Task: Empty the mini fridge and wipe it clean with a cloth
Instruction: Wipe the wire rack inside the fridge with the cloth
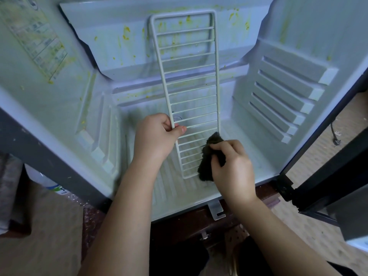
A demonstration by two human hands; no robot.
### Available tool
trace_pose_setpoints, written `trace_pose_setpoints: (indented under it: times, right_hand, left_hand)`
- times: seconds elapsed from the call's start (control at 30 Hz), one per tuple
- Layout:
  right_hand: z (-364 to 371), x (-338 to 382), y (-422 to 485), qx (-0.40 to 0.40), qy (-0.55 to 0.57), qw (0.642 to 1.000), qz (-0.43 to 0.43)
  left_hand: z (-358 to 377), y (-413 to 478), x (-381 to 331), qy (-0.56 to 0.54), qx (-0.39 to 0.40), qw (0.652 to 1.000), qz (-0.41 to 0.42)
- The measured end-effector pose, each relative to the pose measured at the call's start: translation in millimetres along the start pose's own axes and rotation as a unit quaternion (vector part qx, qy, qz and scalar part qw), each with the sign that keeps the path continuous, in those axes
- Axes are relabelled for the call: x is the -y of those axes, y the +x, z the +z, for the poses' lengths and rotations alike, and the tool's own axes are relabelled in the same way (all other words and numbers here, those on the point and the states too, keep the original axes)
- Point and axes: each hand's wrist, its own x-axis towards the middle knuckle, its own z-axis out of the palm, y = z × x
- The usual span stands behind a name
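Note:
The mini fridge point(258, 136) stands open in front of me, its white inside spattered with yellow-green stains on the back wall and left wall. A white wire shelf point(189, 76) stands on end inside it, leaning back. My left hand point(157, 136) grips the shelf's left rail near its lower part. My right hand point(233, 168) holds a dark cloth point(207, 162) pressed against the shelf's lower right bars.
The fridge door point(338, 176) hangs open at the right, its hinge at the lower right corner. Ribbed shelf guides line the right wall point(284, 100). A label sticks to the left wall point(35, 40). A plastic bottle point(53, 186) lies on the floor at left. A dark wooden stand point(189, 222) sits under the fridge.

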Motion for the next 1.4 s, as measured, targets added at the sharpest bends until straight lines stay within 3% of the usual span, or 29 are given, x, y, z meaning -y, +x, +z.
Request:
trace_pose_setpoints:
  times: [0.07, 0.2, 0.37, 0.63, 0.87, 1.03, 1.27, 1.4]
  right_hand:
    - [11.5, 10.8, -7.9, 0.010, 0.013, 1.000, -0.003]
    - [32.3, 31.8, -20.9, 0.041, 0.032, 0.994, -0.098]
    - [23.6, 22.9, -14.8, 0.067, 0.009, 0.992, -0.109]
    - [0.7, -2.0, 0.2, 0.038, -0.033, 0.998, 0.036]
    - [32.8, 35.1, -18.1, 0.054, 0.027, 0.996, -0.068]
    - [22.8, 17.3, -16.4, 0.090, 0.010, 0.992, -0.088]
    - [-3.3, -16.2, -3.6, 0.065, -0.036, 0.996, 0.049]
    - [17.5, 7.1, -16.9, 0.087, -0.023, 0.996, -0.021]
  left_hand:
    - [0.5, -0.2, -0.6, 0.008, -0.007, 1.000, 0.002]
    - [1.1, -1.4, -1.7, 0.028, -0.012, 1.000, 0.000]
    - [0.2, 1.3, 0.0, 0.014, -0.006, 1.000, 0.002]
    - [1.7, -1.6, -0.9, 0.019, -0.008, 1.000, 0.011]
    - [4.4, 0.7, -0.9, 0.047, -0.021, 0.998, 0.017]
    - [2.4, 1.4, -0.1, 0.039, -0.016, 0.999, 0.019]
    - [4.7, 1.9, 1.0, 0.026, -0.020, 0.999, 0.019]
    - [5.8, -0.4, -2.6, 0.047, -0.024, 0.998, 0.016]
